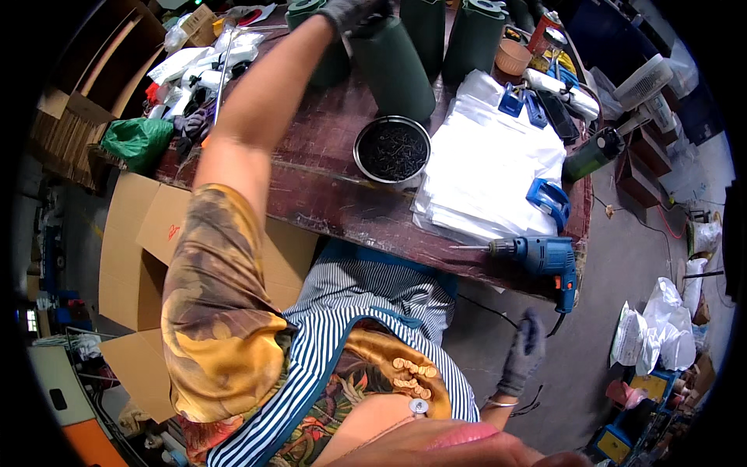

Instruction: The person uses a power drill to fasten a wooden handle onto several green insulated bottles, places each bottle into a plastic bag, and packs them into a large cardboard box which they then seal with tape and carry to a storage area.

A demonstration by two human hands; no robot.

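Observation:
My left hand (352, 14), in a dark glove, reaches to the far edge and grips the top of a dark green cylinder (393, 74). Its fingers are partly cut off by the edge of the view. The cylinder leans slightly, its lower end just behind a round metal bowl (360, 162) of small black screws or similar pieces. My right hand (525, 354), in a grey glove, hangs beside the table's near right corner, below a blue power drill (543, 255). Its fingers are stretched out, with nothing visible in them.
More green cylinders (471, 39) stand at the back of the dark red table (311, 175). A stack of white plastic sheets (486, 159) bears blue tools (549, 201). A green bottle (593, 154) stands right. An open cardboard box (128, 249) sits left; the drill's cord (486, 308) hangs over the floor.

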